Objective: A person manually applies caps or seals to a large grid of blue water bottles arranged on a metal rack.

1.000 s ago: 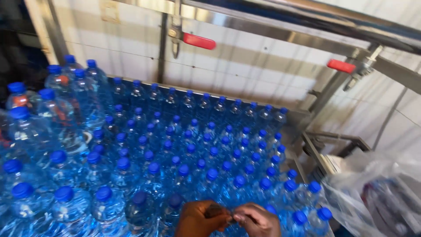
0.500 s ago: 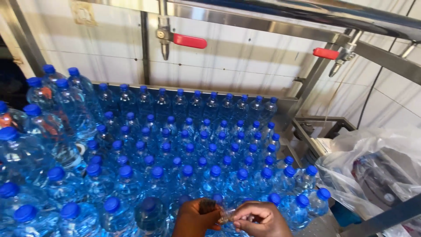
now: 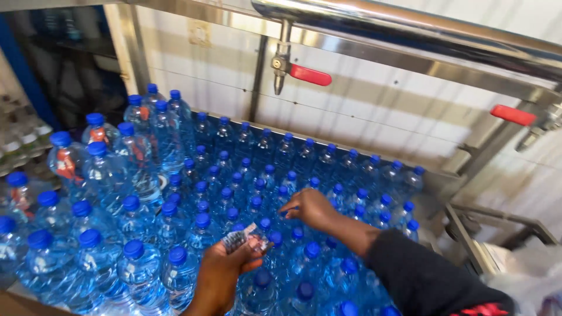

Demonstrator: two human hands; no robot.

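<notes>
My left hand (image 3: 224, 270) is low in the middle and grips a small stack of printed labels (image 3: 248, 237) between thumb and fingers. My right hand (image 3: 311, 208), in a dark sleeve, reaches forward over a tight field of small clear water bottles with blue caps (image 3: 263, 175). Its fingertips rest down among the caps near the middle of the field. Whether it pinches anything is hidden by the fingers.
Larger blue-capped bottles (image 3: 117, 169) crowd the left side. A steel pipe (image 3: 410, 23) runs overhead with two red-handled valves (image 3: 309, 75) (image 3: 512, 114) in front of a white tiled wall. A steel frame (image 3: 468, 240) and clear plastic bag (image 3: 527, 275) lie at right.
My hands, together at the bottom edge before, have parted. The right hand has reached forward onto the bottle caps while the left stays back with the labels. The view has swung left.
</notes>
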